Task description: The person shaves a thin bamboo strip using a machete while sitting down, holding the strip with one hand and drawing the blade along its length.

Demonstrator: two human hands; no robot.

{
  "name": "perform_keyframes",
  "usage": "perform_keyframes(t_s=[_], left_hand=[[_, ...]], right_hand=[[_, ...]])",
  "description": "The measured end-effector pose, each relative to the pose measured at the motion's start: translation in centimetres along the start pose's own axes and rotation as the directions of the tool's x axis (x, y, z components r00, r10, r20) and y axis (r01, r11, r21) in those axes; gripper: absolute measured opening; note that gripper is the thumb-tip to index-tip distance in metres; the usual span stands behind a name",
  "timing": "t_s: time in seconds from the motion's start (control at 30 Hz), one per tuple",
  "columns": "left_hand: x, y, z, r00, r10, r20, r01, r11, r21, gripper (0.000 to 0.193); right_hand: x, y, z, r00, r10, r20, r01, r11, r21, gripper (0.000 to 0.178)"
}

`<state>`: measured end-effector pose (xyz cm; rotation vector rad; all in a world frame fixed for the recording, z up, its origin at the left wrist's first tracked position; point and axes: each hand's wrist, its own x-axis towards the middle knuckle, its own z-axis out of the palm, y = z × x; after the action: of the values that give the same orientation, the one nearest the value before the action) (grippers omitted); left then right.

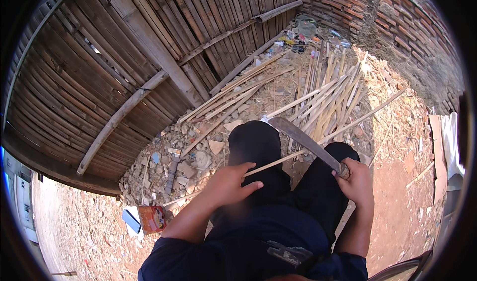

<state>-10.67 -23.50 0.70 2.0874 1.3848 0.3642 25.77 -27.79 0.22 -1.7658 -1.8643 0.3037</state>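
My left hand [231, 183] is over my left thigh, around a long, thin bamboo strip [278, 160]. Its thumb and forefinger stand apart, the strip running between them; the other fingers are hidden. One end of the strip slants up to the far right, and the other comes out beneath my left forearm. In my right hand [355, 177], by my right knee, is the handle of a machete [310, 144] with a broad, curved, worn blade. The blade points up and left, crossing above the strip between my knees.
A pile of split bamboo strips [330, 99] lies ahead, with more strips [238, 89] along the bamboo wall [124, 72] at left. A brick wall [412, 22] stands far right. Rubble [201, 159] covers the ground. A blue phone-like slab [131, 221] rests by an orange-brown packet [151, 218].
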Motion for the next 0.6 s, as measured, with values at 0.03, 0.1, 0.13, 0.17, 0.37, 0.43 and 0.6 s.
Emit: perform_keyframes(t_s=[0.03, 0.1, 0.13, 0.17, 0.37, 0.43, 0.6], left_hand=[[0.0, 0.0, 0.0, 1.0, 0.002, -0.003, -0.002, 1.0, 0.004, 0.069], [0.2, 0.0, 0.3, 1.0, 0.006, -0.005, -0.006, 1.0, -0.002, 0.068], [0.3, 0.0, 0.5, 1.0, 0.008, -0.004, -0.008, 1.0, -0.011, 0.068], [0.5, 0.0, 0.6, 1.0, 0.01, -0.002, -0.01, 1.0, -0.02, 0.067], [0.5, 1.3, -0.4, 0.994, -0.079, 0.073, 0.078, 0.997, 0.017, 0.066], [0.4, 1.3, -0.5, 0.995, -0.08, 0.062, 0.081, 0.997, -0.004, 0.066], [0.6, 1.0, 0.2, 0.995, -0.076, 0.065, 0.073, 0.996, 0.056, 0.068]], right_hand=[[0.1, 0.1, -0.2, 1.0, 0.016, -0.025, -0.016, 1.0, -0.008, 0.023], [0.0, -0.7, 0.2, 0.999, -0.035, 0.018, 0.035, 0.998, -0.052, 0.024], [-0.2, -1.0, 0.6, 0.996, -0.064, 0.067, 0.068, 0.995, -0.071, 0.025], [-0.3, -1.3, 0.9, 0.989, -0.091, 0.117, 0.102, 0.991, -0.088, 0.026], [-0.4, -1.7, 1.1, 0.977, -0.141, 0.162, 0.163, 0.978, -0.127, 0.025], [-0.3, -1.7, 0.8, 0.982, -0.114, 0.148, 0.139, 0.976, -0.168, 0.025], [-0.3, -2.4, 1.7, 0.959, -0.198, 0.201, 0.216, 0.974, -0.073, 0.026]])
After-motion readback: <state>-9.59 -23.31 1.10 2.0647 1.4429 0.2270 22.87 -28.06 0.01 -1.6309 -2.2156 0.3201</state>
